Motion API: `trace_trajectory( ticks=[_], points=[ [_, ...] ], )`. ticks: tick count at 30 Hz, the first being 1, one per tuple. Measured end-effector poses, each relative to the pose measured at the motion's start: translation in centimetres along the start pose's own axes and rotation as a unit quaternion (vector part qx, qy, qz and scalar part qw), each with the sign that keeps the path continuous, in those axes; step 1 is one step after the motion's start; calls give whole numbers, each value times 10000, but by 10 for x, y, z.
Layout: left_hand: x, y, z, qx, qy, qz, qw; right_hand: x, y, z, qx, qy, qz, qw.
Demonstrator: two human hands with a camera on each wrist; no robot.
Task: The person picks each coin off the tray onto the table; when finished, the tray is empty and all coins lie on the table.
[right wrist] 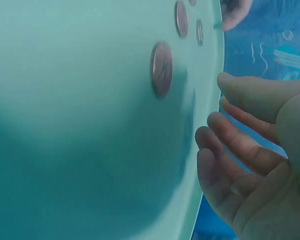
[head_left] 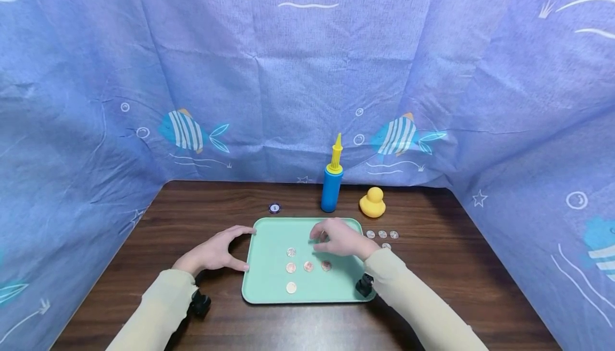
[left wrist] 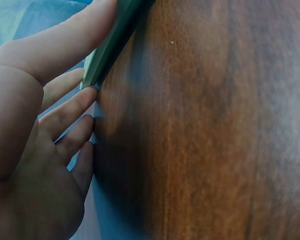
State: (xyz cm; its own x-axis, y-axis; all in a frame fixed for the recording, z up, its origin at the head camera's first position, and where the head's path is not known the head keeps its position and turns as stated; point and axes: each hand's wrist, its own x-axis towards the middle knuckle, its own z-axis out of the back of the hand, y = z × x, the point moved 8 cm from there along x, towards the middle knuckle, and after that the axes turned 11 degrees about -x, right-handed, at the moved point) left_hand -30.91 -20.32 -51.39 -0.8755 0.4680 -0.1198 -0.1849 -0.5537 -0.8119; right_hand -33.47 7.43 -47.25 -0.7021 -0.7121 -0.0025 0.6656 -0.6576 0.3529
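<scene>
A pale green tray (head_left: pixel 269 292) lies on the table with several coins on it. Copper coins (head_left: pixel 308 266) form a short row, with a silver coin (head_left: pixel 291 252) above its left end and a pale coin (head_left: pixel 291 287) below. At the tray's left side, my left hand (head_left: pixel 216 249) has its thumb and fingers spread apart, fingertips right at the rim. Over the tray's right half hovers my right hand (head_left: pixel 338 238), fingers loosely bent. The right wrist view shows its thumb (right wrist: pixel 250 95) apart from the fingers, with nothing visible between them.
More silver coins (head_left: pixel 382 234) lie on the wooden table (head_left: pixel 202 201) just right of the tray, partly beside the right forearm. Behind the tray stand a blue and yellow hand pump (head_left: pixel 331 188) and a yellow rubber duck (head_left: pixel 372 204). A dark round chip (head_left: pixel 274 208) lies back left.
</scene>
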Motion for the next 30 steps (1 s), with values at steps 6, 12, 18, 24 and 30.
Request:
trace_trajectory(
  ticks=[6,12,18,24,30],
  points=[
    [1,0,1,-15,0,8,10000,18,19,-13,-124,316,104,9994],
    [0,0,1,-21,-9,-1,10000,30,35,-22,-368,447,197,9981],
    [0,0,1,-27,-15,-17,10000,37,44,-29,-373,468,177,9981],
    [0,0,0,-30,-43,-66,10000,40,45,-34,-334,389,156,9986],
    [1,2,0,10,-69,-109,9999,41,48,-33,-308,357,117,9988]
  ],
)
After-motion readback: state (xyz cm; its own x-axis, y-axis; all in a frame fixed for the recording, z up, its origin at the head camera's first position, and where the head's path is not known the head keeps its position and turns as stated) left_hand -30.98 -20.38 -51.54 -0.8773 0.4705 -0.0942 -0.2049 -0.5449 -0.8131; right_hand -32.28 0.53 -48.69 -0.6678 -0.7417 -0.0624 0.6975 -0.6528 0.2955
